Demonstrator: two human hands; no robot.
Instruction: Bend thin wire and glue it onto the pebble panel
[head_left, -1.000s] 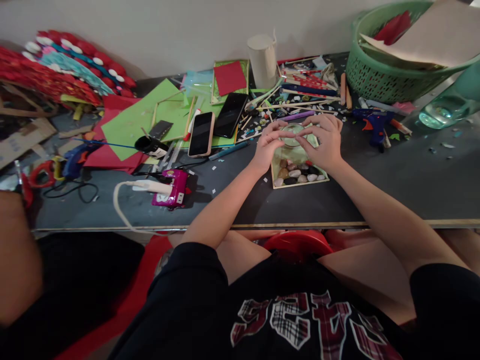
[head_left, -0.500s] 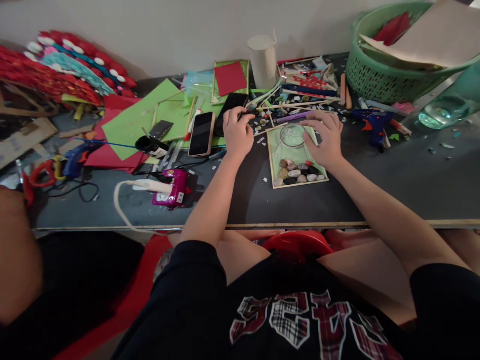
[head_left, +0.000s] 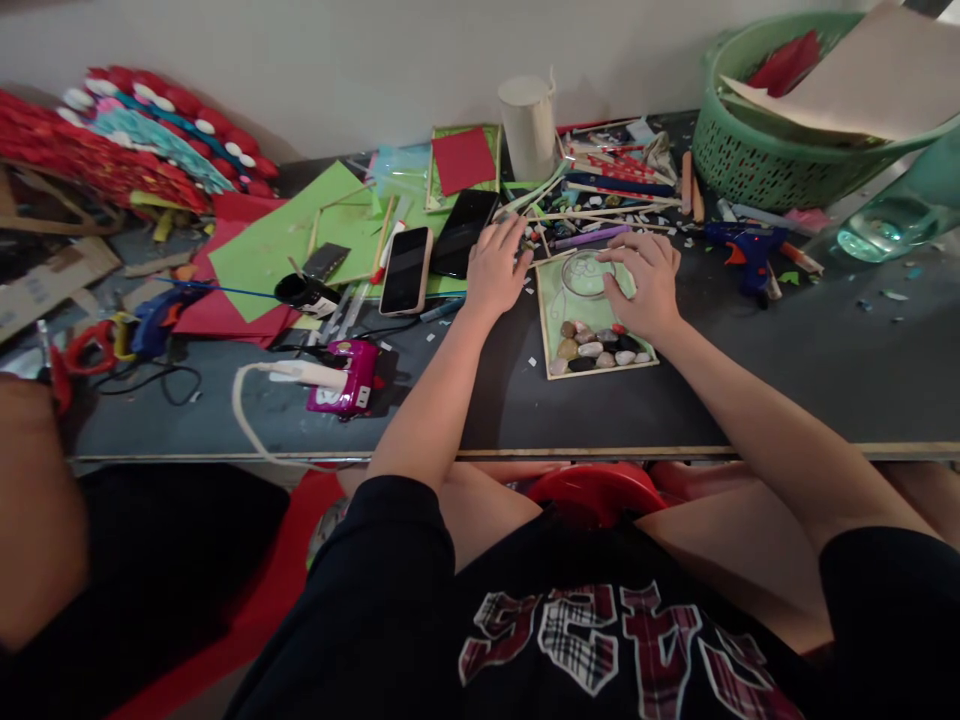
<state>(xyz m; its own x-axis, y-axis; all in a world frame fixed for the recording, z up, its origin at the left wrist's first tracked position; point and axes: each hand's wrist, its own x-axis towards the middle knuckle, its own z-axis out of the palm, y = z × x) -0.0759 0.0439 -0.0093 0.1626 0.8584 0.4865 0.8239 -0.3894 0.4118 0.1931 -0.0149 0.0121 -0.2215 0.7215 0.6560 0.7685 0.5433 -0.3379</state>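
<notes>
Pale-edged green panel [head_left: 592,312] is laid flat on dark bench [head_left: 750,390]; pebbles [head_left: 590,349] are grouped along its near end, with a round clear piece [head_left: 585,272] set farther back. Right hand [head_left: 646,288] is held over the panel's right side, fingers [head_left: 626,242] curled beside the round piece; contact cannot be confirmed. Left hand [head_left: 495,275] is positioned left of the panel, fingers [head_left: 512,238] extended near a black phone [head_left: 464,230].

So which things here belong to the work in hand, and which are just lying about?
Likely the work:
- green framed panel
- stones on it
- round piece by the right hand

Seemingly lying about:
- pale-edged phone
- magenta adapter
- green basket
</notes>
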